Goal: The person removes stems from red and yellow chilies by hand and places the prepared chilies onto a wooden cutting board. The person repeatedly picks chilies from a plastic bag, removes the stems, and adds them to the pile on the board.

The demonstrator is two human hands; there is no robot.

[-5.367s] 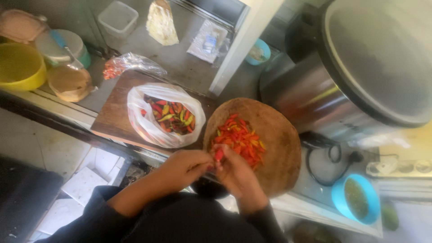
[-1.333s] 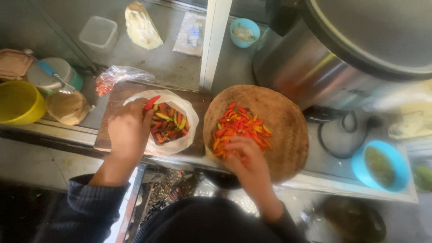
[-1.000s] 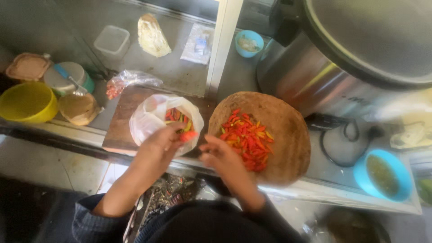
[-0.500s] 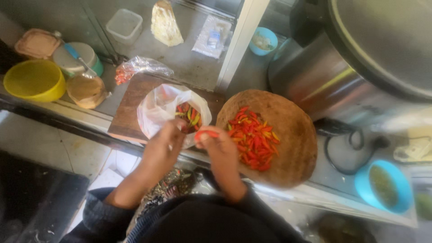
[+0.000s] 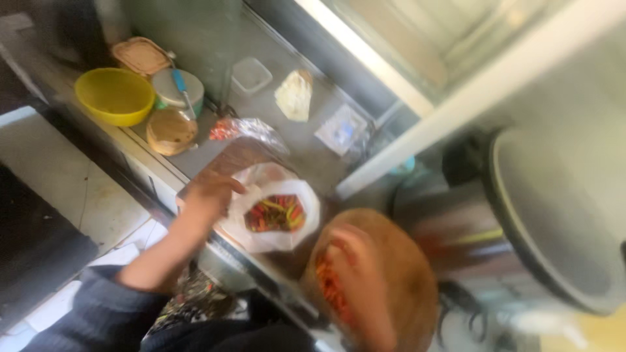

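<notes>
1. Two hands are in view. The left hand (image 5: 212, 190) rests on the near-left rim of the white plastic bag (image 5: 300, 218), fingers curled over the edge of the plastic; whether they pinch it or only press on it cannot be told.
2. That bag is the landmark. It lies open on a brown wooden cutting board (image 5: 238, 156), and inside it sits a heap of red, green and yellow chillies (image 5: 275, 214).
3. Right of the bag, the right hand (image 5: 355, 287) lies blurred over a round wooden chopping block (image 5: 411, 287). Its fingers look bent, but the blur hides whether they hold anything.
4. Beside that hand, on the side of the block nearer the bag, a strip of cut red chilli pieces (image 5: 329, 290) shows.
5. Further right of the bag, beyond the block, stands a large metal pot (image 5: 554, 221) with a dark rim.
6. Left of the bag and behind it, a crumpled clear wrapper (image 5: 251, 129) with something red inside lies at the far end of the board.
7. Well to the left of the bag stand a yellow bowl (image 5: 114, 96), a round wooden lid (image 5: 171, 130) and a white tub (image 5: 177, 88) with a blue-handled tool across it.
8. Behind the bag, on the grey counter (image 5: 313, 156), are a clear square container (image 5: 251, 75) and a pale folded packet (image 5: 295, 96).
</notes>
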